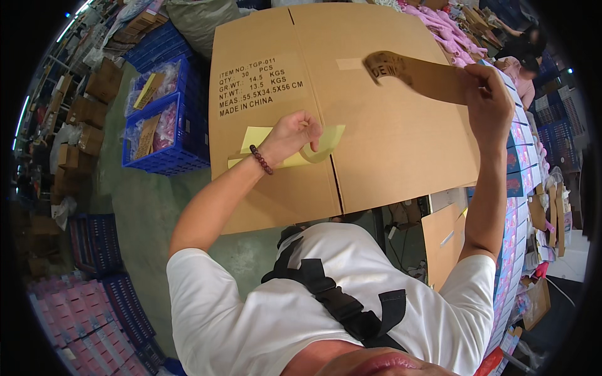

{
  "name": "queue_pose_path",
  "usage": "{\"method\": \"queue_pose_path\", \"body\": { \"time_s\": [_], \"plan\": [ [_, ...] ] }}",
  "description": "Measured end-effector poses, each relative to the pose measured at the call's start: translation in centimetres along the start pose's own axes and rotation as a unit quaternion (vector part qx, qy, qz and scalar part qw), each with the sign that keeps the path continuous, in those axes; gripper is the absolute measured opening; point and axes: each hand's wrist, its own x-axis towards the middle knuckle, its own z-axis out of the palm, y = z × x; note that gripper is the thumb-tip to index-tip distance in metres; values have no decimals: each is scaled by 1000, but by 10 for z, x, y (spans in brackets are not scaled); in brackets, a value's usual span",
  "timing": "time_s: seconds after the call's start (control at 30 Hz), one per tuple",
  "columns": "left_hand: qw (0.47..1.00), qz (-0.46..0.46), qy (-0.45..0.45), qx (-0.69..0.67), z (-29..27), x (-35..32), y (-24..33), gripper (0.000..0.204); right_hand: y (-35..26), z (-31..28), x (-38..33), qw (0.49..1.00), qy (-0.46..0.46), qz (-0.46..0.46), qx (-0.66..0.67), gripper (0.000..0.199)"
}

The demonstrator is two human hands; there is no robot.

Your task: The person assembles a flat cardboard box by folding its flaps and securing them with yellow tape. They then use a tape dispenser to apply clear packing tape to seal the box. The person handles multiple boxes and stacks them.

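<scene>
A large flat cardboard carton (pixel 401 138) lies in front of me, with black print on its left panel and a seam down its middle. My right hand (pixel 489 103) is raised over its right side, pinching one end of a curved brown strip (pixel 436 81). Dark lettering marks the strip's free end, which curls above the carton. Over the left panel, by the seam, my left hand (pixel 287 139) has its fingers curled at the bend of a yellow, partly see-through sheet (pixel 331 139). That hand hides part of the sheet. A beaded bracelet (pixel 261 160) circles my left wrist.
Blue crates (pixel 166 147) with bagged goods stand left of the carton. Pink soft items (pixel 442 28) lie beyond its far right corner. Stacked printed boxes (pixel 523 147) line the right side. A cardboard piece (pixel 442 241) stands below my right forearm. Another person (pixel 520 75) is at the far right.
</scene>
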Motion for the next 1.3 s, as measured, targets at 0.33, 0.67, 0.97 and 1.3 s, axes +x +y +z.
{"method": "queue_pose_path", "body": {
  "time_s": [0.33, 0.67, 0.97, 1.3],
  "plan": [
    [996, -6, 83, -11, 28, 35, 2, 51, -30, 7, -8, 999, -27, -22, 34, 10],
    [977, 6, 197, -84, 17, 48, -19, 20, -33, 2, -11, 998, -30, -16, 53, 10],
    [958, 36, 272, -88, -5, 30, -28, 20, -8, 11, -20, 991, -38, 85, 96, 11],
    [907, 28, 393, 147, -98, -52, -20, 20, -29, 109, -76, 944, 17, 177, 280, 6]
  ]
}}
